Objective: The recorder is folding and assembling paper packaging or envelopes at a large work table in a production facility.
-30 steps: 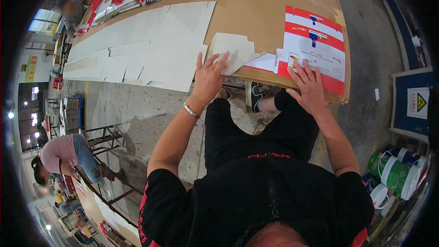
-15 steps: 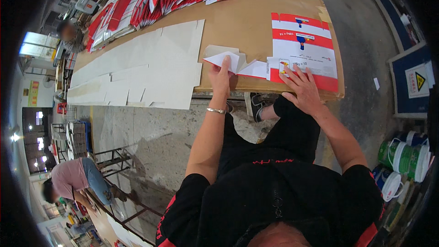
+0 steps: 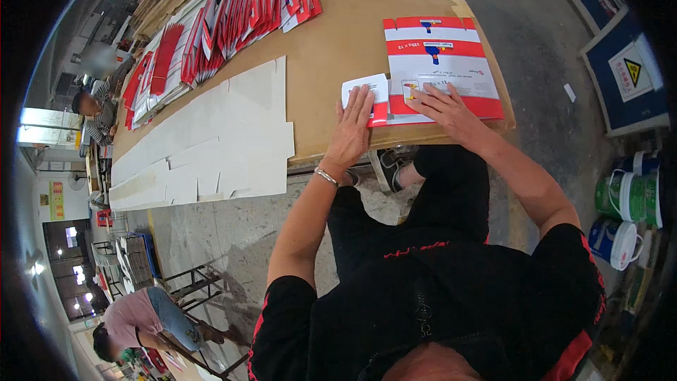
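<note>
In front of me on the brown cardboard-covered table [image 3: 345, 21] lies a printed red-and-white carton sheet [image 3: 462, 63]. Its left end panel [image 3: 377, 87] is folded over and lies nearly flat. My left hand [image 3: 351, 121] rests on that panel with the fingers stretched out, pressing on it from above. On the lower part of the sheet lies my right hand [image 3: 451, 113], palm down and fingers spread. Neither hand grips anything. The fingers hide part of the fold and some of the print.
White cardboard blanks [image 3: 226, 123] overlap to my left, reaching the table's near edge. Behind them stands a long row of folded red-and-white cartons [image 3: 243, 17]. Buckets [image 3: 627, 194] and a blue panel [image 3: 620, 63] are at the right. A person in pink [image 3: 134, 317] bends at the lower left.
My left hand has brought the raised white end panel over and down onto the sheet, and its fingers now lie flat. My right hand stays on the sheet. The whole view has shifted somewhat.
</note>
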Demonstrator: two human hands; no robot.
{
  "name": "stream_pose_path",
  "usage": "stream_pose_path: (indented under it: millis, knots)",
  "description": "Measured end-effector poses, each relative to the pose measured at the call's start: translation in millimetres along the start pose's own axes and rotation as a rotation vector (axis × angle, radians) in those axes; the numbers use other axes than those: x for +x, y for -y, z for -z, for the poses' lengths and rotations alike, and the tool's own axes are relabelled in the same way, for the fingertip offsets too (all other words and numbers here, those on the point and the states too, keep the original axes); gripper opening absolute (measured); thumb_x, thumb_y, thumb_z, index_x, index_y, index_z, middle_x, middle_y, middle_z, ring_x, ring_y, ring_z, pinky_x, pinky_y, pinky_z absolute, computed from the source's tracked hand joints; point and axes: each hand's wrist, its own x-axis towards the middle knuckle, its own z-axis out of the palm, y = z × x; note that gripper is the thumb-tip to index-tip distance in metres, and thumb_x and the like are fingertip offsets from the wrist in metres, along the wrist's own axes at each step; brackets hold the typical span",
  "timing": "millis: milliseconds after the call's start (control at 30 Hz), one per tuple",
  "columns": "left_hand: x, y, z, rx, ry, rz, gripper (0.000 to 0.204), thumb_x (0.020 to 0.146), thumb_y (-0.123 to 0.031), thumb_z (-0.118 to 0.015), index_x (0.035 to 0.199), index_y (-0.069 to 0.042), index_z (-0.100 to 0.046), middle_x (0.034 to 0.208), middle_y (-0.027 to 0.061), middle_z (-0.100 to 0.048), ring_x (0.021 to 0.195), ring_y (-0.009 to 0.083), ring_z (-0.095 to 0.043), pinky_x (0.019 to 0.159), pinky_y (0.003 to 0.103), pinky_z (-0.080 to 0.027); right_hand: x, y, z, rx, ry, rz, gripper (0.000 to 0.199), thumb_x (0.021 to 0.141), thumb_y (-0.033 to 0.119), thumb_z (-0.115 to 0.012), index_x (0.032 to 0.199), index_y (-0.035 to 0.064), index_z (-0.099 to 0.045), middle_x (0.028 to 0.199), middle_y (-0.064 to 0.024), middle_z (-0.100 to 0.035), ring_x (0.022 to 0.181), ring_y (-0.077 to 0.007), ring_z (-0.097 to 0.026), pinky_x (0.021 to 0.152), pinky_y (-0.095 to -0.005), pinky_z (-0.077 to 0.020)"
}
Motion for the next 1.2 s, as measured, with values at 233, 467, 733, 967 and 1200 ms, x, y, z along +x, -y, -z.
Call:
stream_pose_path:
  millis: [233,467,733,967,1200]
  knots:
    - [2,-11,-4,0.173,0.049,0.04,0.061,0.094,-0.044,-0.047,0.148,-0.02,-0.03,0.155,0.0144,-0.019,0.142,0.0384,-0.018,0.104,0.069,-0.018,-4,6,-11,-0.154,-0.041,0.008,0.056,0.09,0.006,-0.044,0.144,0.0216,-0.038,0.15,-0.0005,-0.034,0.139,-0.0231,-0.03,0.112,-0.0577,-0.0201]
    - [3,-14,-10,0.229,0.064,0.105,0.058,0.094,-0.045,-0.046,0.147,-0.026,-0.031,0.153,0.0153,-0.021,0.14,0.0404,-0.019,0.101,0.073,-0.019,-8,13,-20,-0.159,-0.044,-0.024,0.061,0.088,0.003,-0.046,0.145,0.0221,-0.035,0.151,-0.0021,-0.031,0.14,-0.0264,-0.027,0.111,-0.0616,-0.0167]
    - [9,-17,-6,0.247,0.158,0.116,0.054,0.096,-0.044,-0.044,0.145,-0.024,-0.035,0.152,0.0174,-0.022,0.139,0.0419,-0.02,0.102,0.072,-0.018,-12,5,-26,-0.115,-0.041,0.022,0.063,0.087,0.0,-0.047,0.145,0.0208,-0.035,0.151,-0.0022,-0.033,0.141,-0.0262,-0.025,0.113,-0.0623,-0.0096]
    - [7,-6,-6,0.177,0.12,0.057,0.053,0.096,-0.044,-0.044,0.145,-0.024,-0.037,0.152,0.0178,-0.023,0.139,0.0427,-0.02,0.107,0.064,-0.016,-8,5,-17,-0.047,0.043,0.051,0.063,0.087,-0.003,-0.044,0.145,0.0188,-0.035,0.15,-0.0006,-0.035,0.142,-0.0248,-0.025,0.114,-0.0605,-0.0086]
    - [6,-11,-6,0.196,0.142,0.096,0.053,0.097,-0.043,-0.043,0.146,-0.023,-0.035,0.154,0.0175,-0.021,0.14,0.042,-0.02,0.108,0.06,-0.015,-9,4,-22,-0.09,0.0,0.079,0.058,0.088,0.004,-0.05,0.143,0.0172,-0.039,0.148,-0.0012,-0.038,0.139,-0.0271,-0.029,0.109,-0.0657,-0.0176]
